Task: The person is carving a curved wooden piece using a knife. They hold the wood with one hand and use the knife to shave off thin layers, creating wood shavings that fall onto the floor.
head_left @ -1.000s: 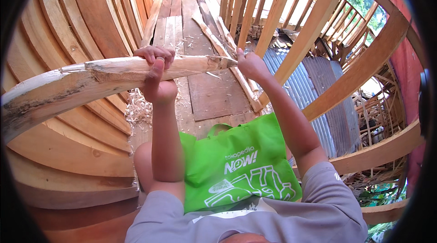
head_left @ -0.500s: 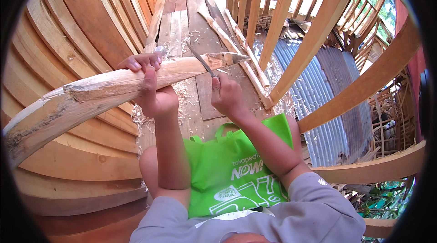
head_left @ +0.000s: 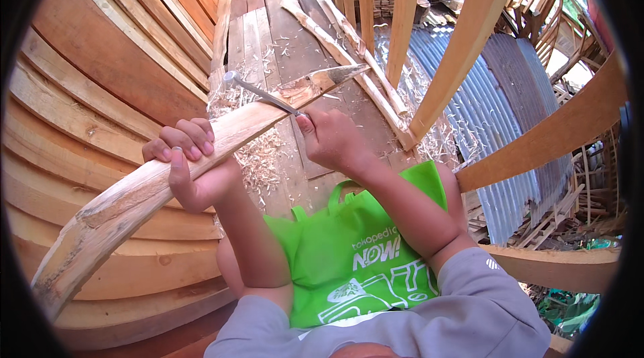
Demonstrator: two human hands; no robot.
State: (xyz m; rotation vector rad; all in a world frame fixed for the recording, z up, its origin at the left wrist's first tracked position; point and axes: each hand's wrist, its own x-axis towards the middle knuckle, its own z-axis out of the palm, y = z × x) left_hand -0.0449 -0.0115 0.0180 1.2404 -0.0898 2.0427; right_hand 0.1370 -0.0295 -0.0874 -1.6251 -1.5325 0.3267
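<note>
A long, pale piece of peeled wood (head_left: 127, 200) slants across in front of me, its thick end at the lower left and its narrow, darker end at the upper right. My left hand (head_left: 191, 157) is closed around its middle, thumb on the near side. My right hand (head_left: 332, 136) is a fist around the knife's handle, which the fingers hide. The thin metal knife (head_left: 272, 98) lies across the wood near its narrow end, its blade pointing left and away. A pale round thing at the blade's far end may or may not belong to it.
A green bag (head_left: 355, 244) covers my lap. Curly shavings (head_left: 261, 163) litter the plank floor (head_left: 258, 42). Two stripped poles (head_left: 339, 49) lie along the right-hand railing (head_left: 463, 42). Stacked boards (head_left: 100, 116) rise on the left, and corrugated metal sheets (head_left: 463, 130) lie beyond the railing.
The wood and my left hand have shifted left and nearer to me. The knife blade has swung round to point more to the left, and my right hand has moved slightly left.
</note>
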